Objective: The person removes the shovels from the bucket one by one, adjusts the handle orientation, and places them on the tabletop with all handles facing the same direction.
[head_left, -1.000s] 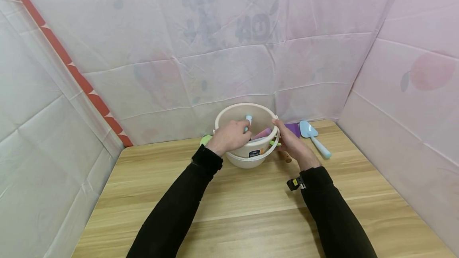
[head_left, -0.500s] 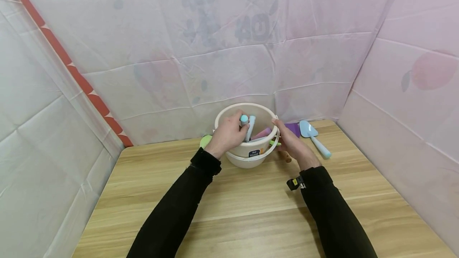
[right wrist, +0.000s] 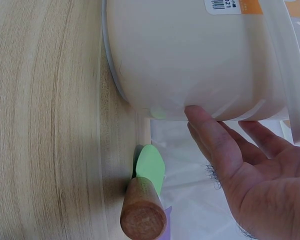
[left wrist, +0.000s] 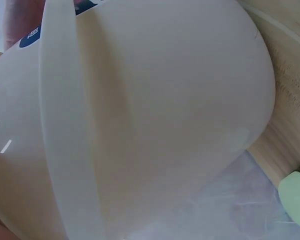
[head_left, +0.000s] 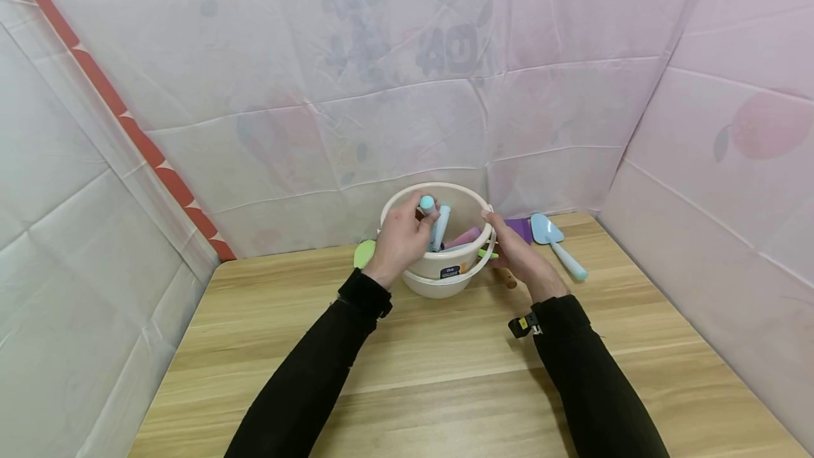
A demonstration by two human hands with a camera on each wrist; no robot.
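Both arms wear long, close-fitting black sleeves that end in ribbed cuffs at the wrists. The left hand [head_left: 399,237] and right hand [head_left: 518,254] are bare. A small black clip with a yellow mark [head_left: 523,326] sits at the right cuff.

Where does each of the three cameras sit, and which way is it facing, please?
Head: looks forward and down at the bucket; shows both sleeves, the left hand gripping a blue-tipped tool, the right hand on the bucket.
Left wrist: close against the bucket's wall; hardly any hand in view.
Right wrist: sideways along the table; fingers touch the bucket.
All share the bucket.
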